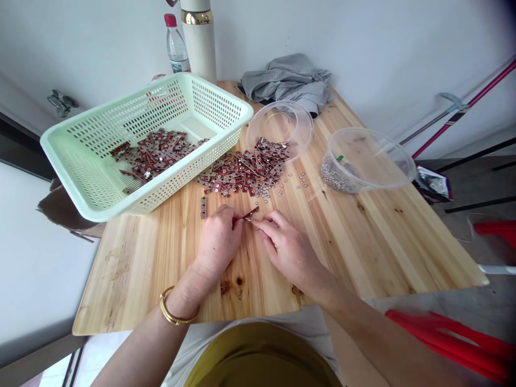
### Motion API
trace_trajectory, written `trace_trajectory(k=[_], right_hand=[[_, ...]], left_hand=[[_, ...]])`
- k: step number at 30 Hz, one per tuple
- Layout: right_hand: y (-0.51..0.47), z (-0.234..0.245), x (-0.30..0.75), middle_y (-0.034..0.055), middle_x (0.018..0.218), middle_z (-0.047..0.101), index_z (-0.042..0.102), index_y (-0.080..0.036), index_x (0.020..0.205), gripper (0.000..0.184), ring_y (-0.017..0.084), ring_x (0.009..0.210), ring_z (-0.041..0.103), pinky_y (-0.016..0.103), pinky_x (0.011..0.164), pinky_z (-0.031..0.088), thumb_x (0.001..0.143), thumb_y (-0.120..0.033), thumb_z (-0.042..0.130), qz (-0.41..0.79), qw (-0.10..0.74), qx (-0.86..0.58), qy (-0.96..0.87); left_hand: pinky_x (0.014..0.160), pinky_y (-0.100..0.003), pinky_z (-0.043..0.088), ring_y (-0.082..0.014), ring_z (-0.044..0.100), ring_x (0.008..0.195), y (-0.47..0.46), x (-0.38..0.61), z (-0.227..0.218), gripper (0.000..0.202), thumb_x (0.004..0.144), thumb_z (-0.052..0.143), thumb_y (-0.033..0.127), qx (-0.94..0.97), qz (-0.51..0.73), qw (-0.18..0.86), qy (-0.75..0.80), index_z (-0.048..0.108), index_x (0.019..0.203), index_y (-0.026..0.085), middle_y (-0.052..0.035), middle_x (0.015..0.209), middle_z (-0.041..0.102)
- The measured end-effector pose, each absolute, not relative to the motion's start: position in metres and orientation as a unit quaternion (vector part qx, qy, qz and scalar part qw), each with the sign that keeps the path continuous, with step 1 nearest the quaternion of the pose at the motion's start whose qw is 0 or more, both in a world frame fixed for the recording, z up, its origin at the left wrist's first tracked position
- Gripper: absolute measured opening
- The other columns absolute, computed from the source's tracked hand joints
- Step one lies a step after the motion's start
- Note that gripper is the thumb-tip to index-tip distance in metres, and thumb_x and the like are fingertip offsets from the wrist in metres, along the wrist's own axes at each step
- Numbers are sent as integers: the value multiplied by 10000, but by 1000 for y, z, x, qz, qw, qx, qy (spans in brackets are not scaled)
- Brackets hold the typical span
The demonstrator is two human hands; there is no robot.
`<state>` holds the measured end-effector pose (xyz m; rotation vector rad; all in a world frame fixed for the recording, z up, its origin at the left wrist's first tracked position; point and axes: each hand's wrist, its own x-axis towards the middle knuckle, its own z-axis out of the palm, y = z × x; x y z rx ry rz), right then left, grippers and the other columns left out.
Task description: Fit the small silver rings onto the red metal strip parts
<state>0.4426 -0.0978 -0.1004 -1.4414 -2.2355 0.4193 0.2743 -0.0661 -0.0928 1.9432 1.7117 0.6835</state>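
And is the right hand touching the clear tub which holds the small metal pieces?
Apart. The head view shows bare wooden tabletop between the right hand and the near side of the clear tub.

Rightward the tabletop [387,236] offers passage — the green basket [173,178] blocks the far left, heaped strips [242,172] straight ahead.

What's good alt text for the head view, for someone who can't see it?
A person's left hand grips a small brownish strip over a wooden table, the right hand close beside it. Beyond lie a pile of similar strips and scattered silvery discs, with a pale green basket left and a clear tub right.
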Motion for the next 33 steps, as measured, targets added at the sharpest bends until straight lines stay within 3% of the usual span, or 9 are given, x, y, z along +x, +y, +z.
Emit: trace_trajectory(k=[6, 12, 33], right_hand=[[-96, -98, 442, 65, 1000, 585, 611, -218, 1203, 360, 175, 833, 621, 299, 708, 517, 916, -87, 438, 153, 220, -521, -810], [-93, -97, 449, 64, 951, 601, 640, -220, 1147, 294, 182, 846, 633, 328, 749, 535, 947, -131, 444, 144, 306, -523, -782], [-93, -99, 449, 72, 980, 600, 640, -183, 1194, 330, 176, 823, 625, 296, 694, 509, 940, -117, 441, 123, 253, -533, -798]], left_hand=[[666, -269, 431, -163, 603, 714, -66, 274, -94, 125, 820, 561, 110, 712, 242, 221, 620, 627, 745, 185, -26, 786, 665], [658, -267, 432, -168, 613, 731, -64, 274, -90, 114, 784, 571, 97, 707, 229, 230, 629, 618, 742, 193, -23, 783, 663], [672, -278, 414, -173, 594, 740, -63, 274, -89, 114, 810, 561, 105, 715, 229, 240, 616, 606, 743, 187, -25, 793, 650]])
